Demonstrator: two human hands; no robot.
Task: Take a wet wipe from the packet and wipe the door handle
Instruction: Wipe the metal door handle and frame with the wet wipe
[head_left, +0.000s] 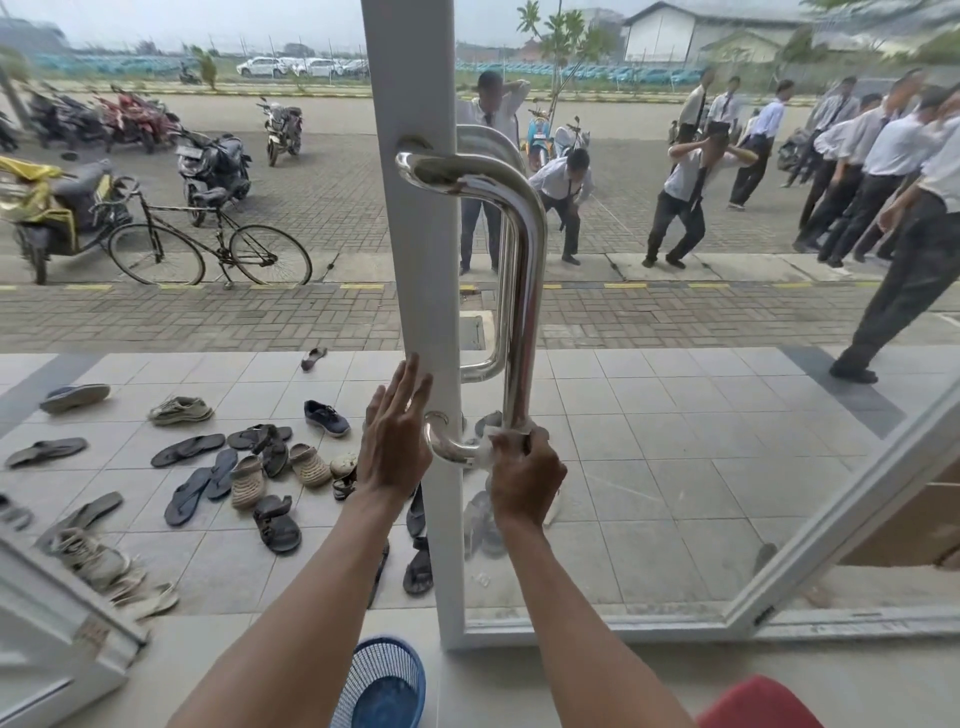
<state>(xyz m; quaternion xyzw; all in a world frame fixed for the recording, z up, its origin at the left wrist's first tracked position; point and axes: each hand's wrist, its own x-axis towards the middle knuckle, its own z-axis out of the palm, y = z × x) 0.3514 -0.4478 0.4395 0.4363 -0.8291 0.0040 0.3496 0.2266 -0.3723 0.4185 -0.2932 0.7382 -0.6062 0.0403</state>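
Observation:
A polished steel door handle (527, 270) runs as a tall bar down the white door frame (421, 249). My right hand (524, 478) is closed around a white wet wipe (491, 441) at the handle's lower bend, pressing the wipe against the metal. My left hand (396, 436) lies flat with fingers spread on the door frame, just left of the lower mount. No wipe packet is in view.
A blue plastic basket (384, 686) stands on the floor below my arms, and a red object (753, 706) sits at the bottom right. Beyond the glass door (649, 493) lie several sandals and shoes (249, 467). Parked motorbikes, a bicycle (208, 244) and several people (691, 202) are farther out.

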